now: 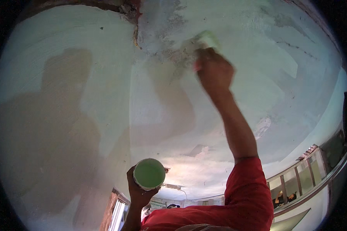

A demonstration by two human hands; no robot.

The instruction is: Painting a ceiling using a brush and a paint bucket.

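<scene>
My right hand [216, 71] is raised high against the wall [254, 77], fingers closed round a paintbrush. The brush [209, 38] is smeared by motion; its pale green head lies at or close to the wall, beside a grey, rough, stained patch [173, 50]. Most of its handle is hidden in my fist. Lower down, my left hand [140, 194] grips a round white tub from its left side and below. Light green paint [149, 173] shows inside the tub, whose open top faces the view.
A wall corner runs down left of the middle, with a broken, cracked edge [136, 34] at its top. Shadows of my body [54, 127] fall on the left wall. Framed openings [297, 181] stand at lower right; a wooden-framed window [115, 208] is at lower left.
</scene>
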